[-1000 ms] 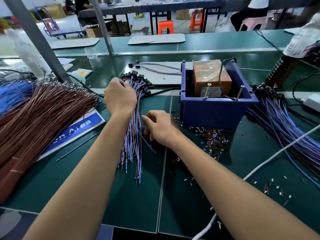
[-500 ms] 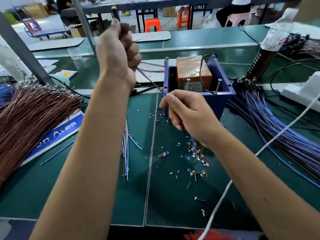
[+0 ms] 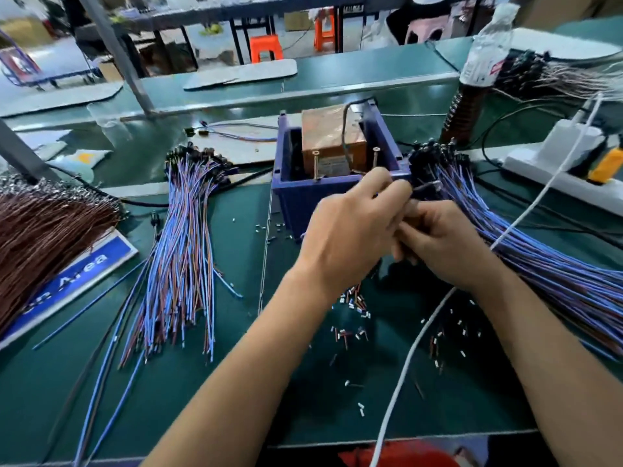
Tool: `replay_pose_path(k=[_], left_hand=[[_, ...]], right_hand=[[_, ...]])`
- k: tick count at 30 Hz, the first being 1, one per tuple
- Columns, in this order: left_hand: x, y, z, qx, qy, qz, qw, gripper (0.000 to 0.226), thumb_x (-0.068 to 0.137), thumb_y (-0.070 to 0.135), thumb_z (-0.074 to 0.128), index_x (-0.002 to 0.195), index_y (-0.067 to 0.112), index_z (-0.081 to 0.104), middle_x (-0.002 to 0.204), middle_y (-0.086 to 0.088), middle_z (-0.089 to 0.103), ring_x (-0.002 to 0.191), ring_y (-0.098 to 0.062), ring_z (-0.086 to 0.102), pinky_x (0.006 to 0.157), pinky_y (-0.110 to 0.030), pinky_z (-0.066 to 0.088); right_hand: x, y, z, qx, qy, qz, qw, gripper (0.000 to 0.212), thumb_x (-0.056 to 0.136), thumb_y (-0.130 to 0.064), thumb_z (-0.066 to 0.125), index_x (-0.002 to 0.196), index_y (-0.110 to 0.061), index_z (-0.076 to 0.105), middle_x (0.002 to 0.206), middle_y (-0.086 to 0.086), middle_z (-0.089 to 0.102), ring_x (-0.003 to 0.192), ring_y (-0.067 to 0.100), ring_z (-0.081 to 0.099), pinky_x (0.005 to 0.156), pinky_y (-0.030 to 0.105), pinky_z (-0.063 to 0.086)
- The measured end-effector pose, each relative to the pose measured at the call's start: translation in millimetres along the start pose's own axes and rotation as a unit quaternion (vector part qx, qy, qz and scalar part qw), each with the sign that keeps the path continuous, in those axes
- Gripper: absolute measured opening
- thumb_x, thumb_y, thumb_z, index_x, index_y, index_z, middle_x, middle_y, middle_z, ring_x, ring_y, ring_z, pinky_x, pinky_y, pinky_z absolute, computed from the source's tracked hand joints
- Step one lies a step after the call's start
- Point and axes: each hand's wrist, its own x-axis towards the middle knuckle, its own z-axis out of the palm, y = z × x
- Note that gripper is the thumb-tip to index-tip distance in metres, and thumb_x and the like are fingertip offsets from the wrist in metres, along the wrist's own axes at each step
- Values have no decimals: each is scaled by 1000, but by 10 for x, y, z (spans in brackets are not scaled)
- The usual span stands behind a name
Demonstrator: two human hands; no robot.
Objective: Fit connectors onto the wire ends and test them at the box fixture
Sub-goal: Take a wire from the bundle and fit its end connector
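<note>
My left hand (image 3: 350, 230) and my right hand (image 3: 441, 244) meet just in front of the blue box fixture (image 3: 303, 197), fingertips pinched together on a thin wire whose black connector end (image 3: 428, 187) sticks out to the right. The box holds a brown block (image 3: 333, 136) and two upright metal pins (image 3: 315, 163). A bundle of blue and brown wires with black connectors (image 3: 182, 251) lies left of the box. A second, larger pile of such wires (image 3: 546, 264) fans out to the right. Small loose connector pieces (image 3: 354, 308) are scattered below my hands.
A thick brown wire bundle (image 3: 43, 237) lies far left on a blue sign (image 3: 77, 278). A white cable (image 3: 414, 348) crosses the mat by my right forearm. A white power strip (image 3: 559, 163), a water bottle (image 3: 485, 48) and a brown coil stand at back right.
My left hand has come down from high above the box and joined the right hand in front of it. The view has shifted, so the left wire bundle is back in sight.
</note>
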Motion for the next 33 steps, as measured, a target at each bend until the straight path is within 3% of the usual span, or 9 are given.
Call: replay_pose_path(k=[2, 7, 13, 17, 20, 22, 28, 33], left_hand=[[-89, 25, 127, 22, -5, -19, 1000, 20, 104, 20, 53, 93, 5, 60, 90, -8, 58, 63, -39, 53, 46, -44, 44], [-170, 4, 209, 7, 34, -69, 997, 24, 104, 24, 45, 82, 16, 43, 61, 4, 50, 51, -30, 48, 47, -30, 23], [-175, -39, 238, 10, 70, -111, 991, 32, 108, 30, 45, 79, 21, 35, 62, 10, 42, 52, -16, 32, 52, -31, 16], [-205, -110, 214, -1, 104, -148, 983, 34, 108, 28, 49, 77, 17, 42, 65, 11, 43, 56, -15, 32, 55, -33, 15], [-202, -170, 173, 11, 123, -167, 978, 36, 109, 28, 49, 77, 11, 49, 66, 9, 45, 56, -23, 42, 54, -36, 22], [-201, -190, 163, 22, 125, -180, 975, 37, 109, 28, 50, 77, 9, 51, 64, 7, 44, 55, -27, 43, 53, -37, 24], [-205, -198, 160, 34, 108, -178, 977, 35, 107, 31, 52, 79, 10, 54, 64, 6, 49, 56, -27, 49, 54, -36, 19], [-222, -201, 175, 21, 96, -158, 983, 33, 107, 33, 53, 84, 10, 58, 68, 2, 60, 59, -26, 52, 53, -38, 32]], right_hand=[[-18, 0, -8, 5, -1, 8, 1000, 37, 105, -4, 58, 71, -16, 66, 58, 7, 65, 46, 6, 51, 50, 16, 40], [-14, 17, 34, 52, 18, 12, 998, 24, 104, -9, 61, 84, 0, 72, 61, 9, 68, 46, 14, 52, 48, 20, 41], [-31, 17, 84, 78, 51, 13, 996, 25, 98, -27, 67, 91, -6, 78, 60, -9, 69, 47, 4, 53, 49, 15, 42], [-15, 42, 41, 74, 71, 31, 994, 12, 98, -15, 71, 90, -11, 77, 72, 5, 75, 47, 13, 52, 48, 20, 43], [-6, 77, -23, 99, 129, 37, 986, 11, 97, -12, 73, 87, -9, 76, 72, 9, 75, 46, 14, 49, 47, 19, 44], [-6, 88, -38, 125, 140, 33, 982, 5, 94, -16, 76, 92, -11, 77, 75, 11, 76, 47, 15, 50, 49, 20, 45], [4, 95, 21, 187, 140, 22, 972, 18, 87, -38, 78, 95, -22, 79, 82, 14, 78, 48, 17, 54, 51, 22, 49], [10, 114, 23, 173, 168, 24, 970, 11, 99, -19, 71, 91, -18, 78, 77, 13, 75, 47, 19, 54, 48, 23, 46]])
